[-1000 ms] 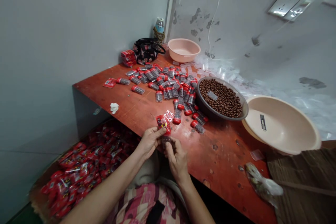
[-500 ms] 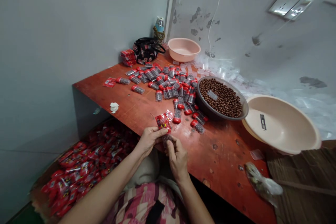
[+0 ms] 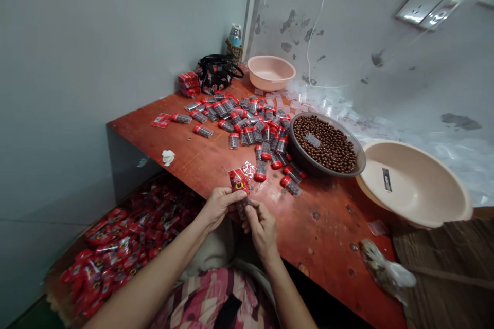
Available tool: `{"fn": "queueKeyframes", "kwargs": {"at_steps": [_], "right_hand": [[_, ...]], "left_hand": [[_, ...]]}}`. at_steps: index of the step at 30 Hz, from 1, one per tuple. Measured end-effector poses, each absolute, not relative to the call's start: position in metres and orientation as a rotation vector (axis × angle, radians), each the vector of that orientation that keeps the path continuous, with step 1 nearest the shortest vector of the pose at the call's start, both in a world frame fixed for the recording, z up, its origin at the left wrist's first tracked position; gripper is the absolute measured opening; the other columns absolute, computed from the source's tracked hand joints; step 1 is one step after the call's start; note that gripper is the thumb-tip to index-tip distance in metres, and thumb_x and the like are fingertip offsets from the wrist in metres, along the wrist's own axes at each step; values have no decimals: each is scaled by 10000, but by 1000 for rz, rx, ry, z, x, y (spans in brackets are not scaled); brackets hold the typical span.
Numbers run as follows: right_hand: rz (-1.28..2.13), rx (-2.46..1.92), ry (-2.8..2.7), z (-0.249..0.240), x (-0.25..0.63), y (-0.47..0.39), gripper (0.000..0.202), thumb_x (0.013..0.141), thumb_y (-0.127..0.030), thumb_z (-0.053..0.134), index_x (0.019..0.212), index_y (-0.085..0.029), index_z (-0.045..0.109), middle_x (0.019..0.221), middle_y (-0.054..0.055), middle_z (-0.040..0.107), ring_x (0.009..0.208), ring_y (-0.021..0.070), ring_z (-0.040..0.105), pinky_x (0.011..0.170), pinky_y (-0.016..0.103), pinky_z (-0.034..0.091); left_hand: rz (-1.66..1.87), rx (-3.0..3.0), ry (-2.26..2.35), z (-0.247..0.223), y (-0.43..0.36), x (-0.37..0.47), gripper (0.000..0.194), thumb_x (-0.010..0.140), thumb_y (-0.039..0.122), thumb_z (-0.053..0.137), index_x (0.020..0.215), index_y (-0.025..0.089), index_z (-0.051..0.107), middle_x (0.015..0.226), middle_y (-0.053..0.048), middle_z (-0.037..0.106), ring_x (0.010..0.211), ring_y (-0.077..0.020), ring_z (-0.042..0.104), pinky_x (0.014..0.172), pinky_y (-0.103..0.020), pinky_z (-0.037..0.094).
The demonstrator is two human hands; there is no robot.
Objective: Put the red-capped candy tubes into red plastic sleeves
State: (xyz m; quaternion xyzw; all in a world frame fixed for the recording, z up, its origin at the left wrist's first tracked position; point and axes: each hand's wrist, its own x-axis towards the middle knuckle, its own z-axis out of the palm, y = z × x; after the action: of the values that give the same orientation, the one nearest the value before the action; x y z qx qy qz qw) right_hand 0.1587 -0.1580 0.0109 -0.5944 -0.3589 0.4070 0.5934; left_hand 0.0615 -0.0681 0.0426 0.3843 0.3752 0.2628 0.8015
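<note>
At the near edge of the desk (image 3: 297,221), the left hand (image 3: 221,209) pinches a red packet (image 3: 239,179); the right hand (image 3: 263,227) grips its dark lower end. Red-capped jars (image 3: 249,135) lie toward the far corner.

Between the left hand (image 3: 223,208) and the right hand (image 3: 263,226), the lower end of the red packet (image 3: 238,179) is partly covered by the fingers, and its small print is not possible to read. Below and left of the hands, the left forearm (image 3: 154,275) hides a part of the heap of red packs (image 3: 111,249), and is itself cut by the bottom edge. Right of the hands, the content of the clear bag (image 3: 380,262) cannot be told, the brown cardboard (image 3: 443,259) is cut by the right edge, and the clear plastic pieces (image 3: 459,151) farther behind are blurred.
</note>
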Motion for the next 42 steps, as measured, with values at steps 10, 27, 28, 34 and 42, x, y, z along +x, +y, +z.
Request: {"fn": "queueKeyframes", "kwargs": {"at_steps": [10, 27, 28, 34, 42], "right_hand": [[663, -1489, -988, 8, 152, -156, 197, 787, -329, 528, 915, -186, 572, 816, 57, 621, 698, 157, 594, 606, 267, 495], [879, -1323, -735, 3, 144, -154, 197, 782, -328, 552, 895, -167, 538, 679, -9, 595, 453, 72, 533, 428, 185, 462], [918, -1292, -704, 2, 144, -153, 190, 787, -331, 545, 884, -168, 534, 650, -16, 592, 435, 70, 525, 407, 180, 451], [1138, -1056, -503, 1, 147, -147, 189, 787, -334, 551, 820, -158, 489, 534, -38, 582, 360, 64, 498, 336, 153, 403], [944, -1270, -662, 5, 144, -152, 190, 781, -326, 557, 862, -157, 530, 626, -19, 595, 414, 60, 515, 397, 167, 445]], "left_hand": [[743, 704, 846, 40, -74, 62, 192, 648, 264, 675, 735, 95, 645, 649, -48, 637, 572, -120, 579, 592, -245, 476], [708, 817, 917, 37, -80, 60, 206, 613, 281, 694, 659, 105, 599, 568, -15, 600, 474, -111, 532, 454, -224, 416], [726, 836, 925, 36, -81, 61, 211, 618, 290, 689, 652, 108, 590, 547, -8, 586, 447, -106, 517, 428, -220, 404], [821, 839, 835, 36, -93, 63, 221, 709, 332, 606, 698, 117, 555, 553, 0, 550, 423, -108, 495, 389, -236, 408], [799, 678, 730, 32, -94, 62, 207, 735, 303, 580, 708, 99, 559, 549, 2, 523, 393, -104, 470, 347, -248, 404]]}}
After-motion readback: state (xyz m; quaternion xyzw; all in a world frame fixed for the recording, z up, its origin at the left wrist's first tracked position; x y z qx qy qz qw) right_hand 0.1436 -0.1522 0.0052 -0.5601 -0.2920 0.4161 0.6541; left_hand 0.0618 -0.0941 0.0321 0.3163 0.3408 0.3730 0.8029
